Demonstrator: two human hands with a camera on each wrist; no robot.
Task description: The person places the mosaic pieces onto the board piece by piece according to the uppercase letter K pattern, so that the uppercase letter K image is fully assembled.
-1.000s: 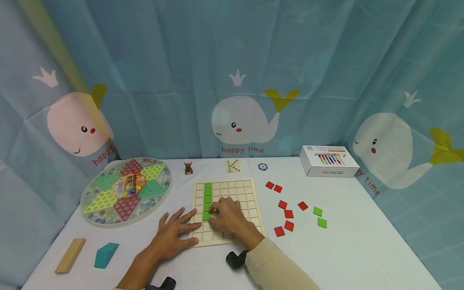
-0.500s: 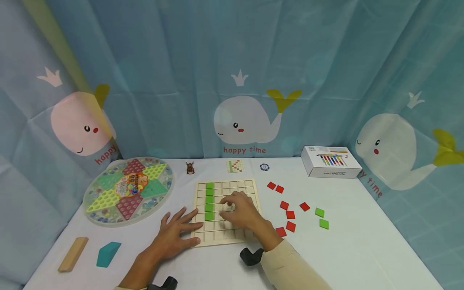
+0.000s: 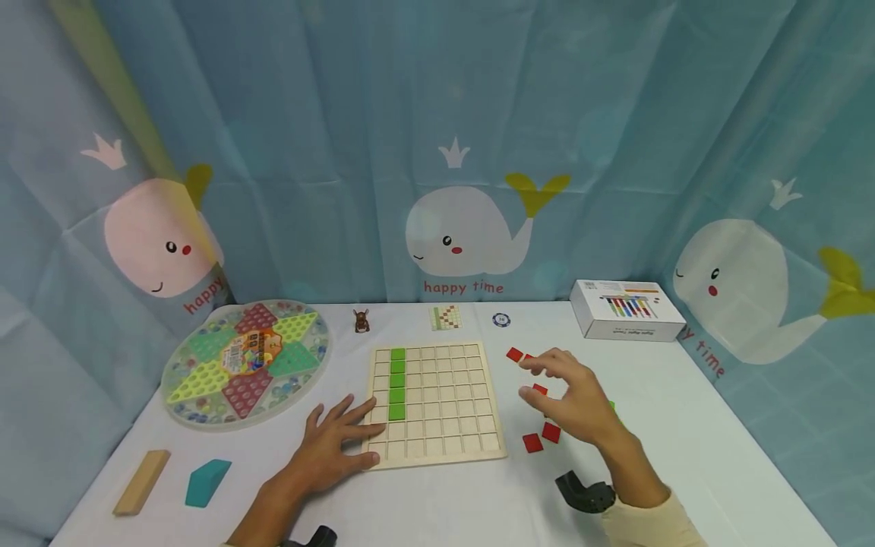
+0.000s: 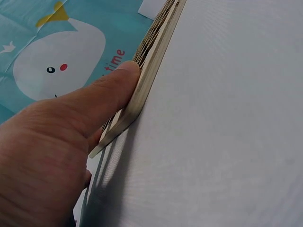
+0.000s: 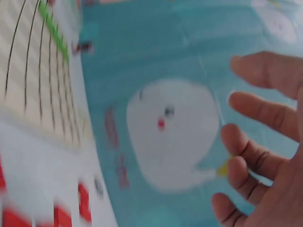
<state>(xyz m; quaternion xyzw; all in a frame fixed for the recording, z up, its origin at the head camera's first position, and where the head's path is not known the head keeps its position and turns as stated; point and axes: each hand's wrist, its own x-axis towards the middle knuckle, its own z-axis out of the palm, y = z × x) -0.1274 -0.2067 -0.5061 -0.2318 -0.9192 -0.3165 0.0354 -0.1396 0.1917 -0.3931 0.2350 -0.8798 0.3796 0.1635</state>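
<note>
A pale wooden grid board (image 3: 447, 406) lies on the white table. One of its columns carries several green square tiles (image 3: 397, 377) end to end. My left hand (image 3: 330, 456) rests with spread fingers on the board's left edge; in the left wrist view the thumb (image 4: 106, 94) lies against the board's rim (image 4: 151, 71). To the right of the board, my right hand (image 3: 579, 399) hovers over scattered red square tiles (image 3: 551, 432), its fingers apart and holding nothing. It covers some tiles, and only a sliver of a loose green tile (image 3: 611, 406) shows behind it.
At the back stand a mouse figure (image 3: 361, 321), a pattern card (image 3: 446, 317), a poker chip (image 3: 501, 320) and a white box (image 3: 627, 311). On the left lie a round Chinese checkers board (image 3: 198, 380), a wooden block (image 3: 141, 483) and a teal block (image 3: 207, 483).
My right hand has left the green tile column and moved right, off the board, to above the red tiles, its fingers spreading. The left hand stays on the board's edge.
</note>
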